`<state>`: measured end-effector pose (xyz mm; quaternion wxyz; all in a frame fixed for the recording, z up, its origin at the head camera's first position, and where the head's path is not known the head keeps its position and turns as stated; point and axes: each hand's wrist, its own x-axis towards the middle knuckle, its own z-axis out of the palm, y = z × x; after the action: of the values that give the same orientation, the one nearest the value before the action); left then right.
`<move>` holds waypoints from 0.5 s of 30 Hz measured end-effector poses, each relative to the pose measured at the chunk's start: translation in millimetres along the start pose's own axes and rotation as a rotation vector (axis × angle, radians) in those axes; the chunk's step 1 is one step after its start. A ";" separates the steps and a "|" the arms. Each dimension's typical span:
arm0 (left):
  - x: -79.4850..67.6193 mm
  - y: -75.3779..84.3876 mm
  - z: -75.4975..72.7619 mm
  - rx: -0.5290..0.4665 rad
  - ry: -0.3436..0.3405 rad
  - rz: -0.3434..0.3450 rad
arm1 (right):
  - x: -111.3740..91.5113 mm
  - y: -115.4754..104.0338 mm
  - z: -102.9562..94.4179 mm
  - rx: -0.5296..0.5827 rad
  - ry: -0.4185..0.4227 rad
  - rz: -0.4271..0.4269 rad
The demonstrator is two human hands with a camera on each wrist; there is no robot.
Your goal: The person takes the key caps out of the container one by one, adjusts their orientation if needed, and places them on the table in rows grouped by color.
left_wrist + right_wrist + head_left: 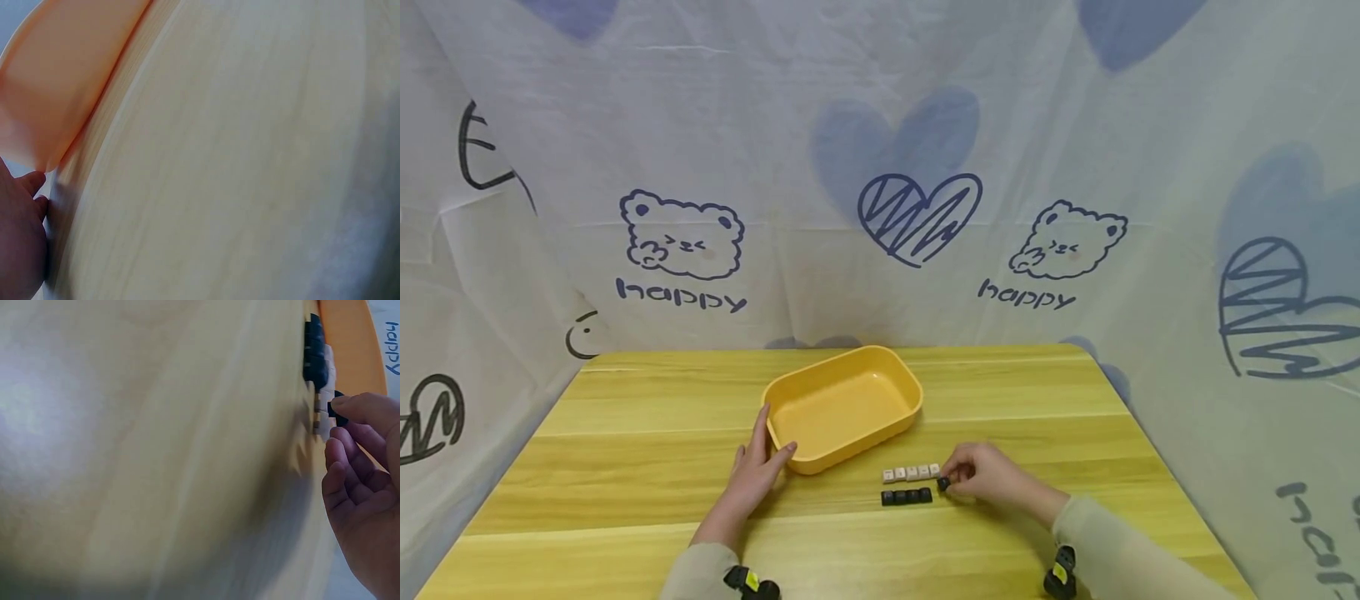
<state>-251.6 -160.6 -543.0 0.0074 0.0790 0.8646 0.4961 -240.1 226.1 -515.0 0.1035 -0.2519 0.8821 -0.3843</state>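
Note:
My left hand (pixel 756 477) holds the near left corner of a yellow plastic basin (pixel 820 461), thumb over the rim and fingers along the outer left wall. In the left wrist view, part of that hand (pixel 22 231) shows below the basin (pixel 69 69). Between thumb and fingertips, my right hand (pixel 992 477) pinches a small black keycap (pixel 943 483), also seen in the right wrist view. This keycap is at the right end of a row of white keycaps (pixel 912 473). Nearer to me lies a row of black keycaps (pixel 906 497).
The wooden table (pixel 647 467) has light yellow boards. Behind it and along both sides hangs a pale cloth (pixel 790 167) printed with hearts and bears. Both rows of keycaps lie just in front of the basin.

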 end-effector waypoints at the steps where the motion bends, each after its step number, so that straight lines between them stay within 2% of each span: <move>1: 0.1 -0.1 0.3 -0.001 0.001 -0.001 | -0.5 0.9 1.0 0.006 -0.003 0.008; 15: 1.4 -1.3 -0.5 -0.002 -0.012 -0.005 | -1.7 1.9 10.3 0.034 -0.004 0.043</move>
<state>-253.3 -161.4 -543.8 0.0138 0.0798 0.8642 0.4967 -235.5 221.6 -523.4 0.1178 -0.2318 0.8806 -0.3962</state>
